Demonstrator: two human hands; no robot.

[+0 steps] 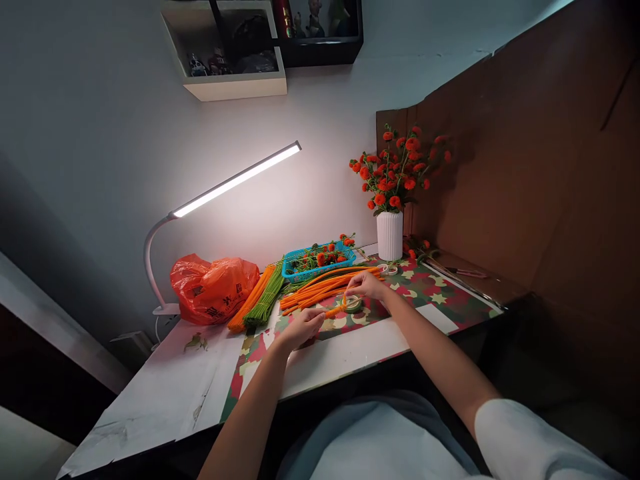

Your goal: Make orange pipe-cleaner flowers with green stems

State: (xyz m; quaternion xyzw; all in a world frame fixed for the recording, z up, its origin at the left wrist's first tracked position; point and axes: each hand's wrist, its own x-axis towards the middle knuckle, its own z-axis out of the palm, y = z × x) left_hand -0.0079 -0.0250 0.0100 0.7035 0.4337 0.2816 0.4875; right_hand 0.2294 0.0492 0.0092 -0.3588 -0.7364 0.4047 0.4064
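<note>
An orange fuzzy strip [336, 311] runs between my two hands above the patterned mat. My left hand [306, 327] is closed on its left end. My right hand [366, 285] pinches the strip's raised right part, fingertips together. Just behind the strip, a roll of green tape [353, 305] lies on the mat. Loose orange stems [320, 288] are spread beyond my hands. Farther back, a blue basket [287, 272] holds orange flowers with green stems.
Left of the basket lie green stems [267, 300] and an orange-red plastic bag [213, 290]. A lit lamp [237, 180] leans over the table. A white vase [390, 237] of orange flowers stands back right, beside a cardboard wall [500, 173].
</note>
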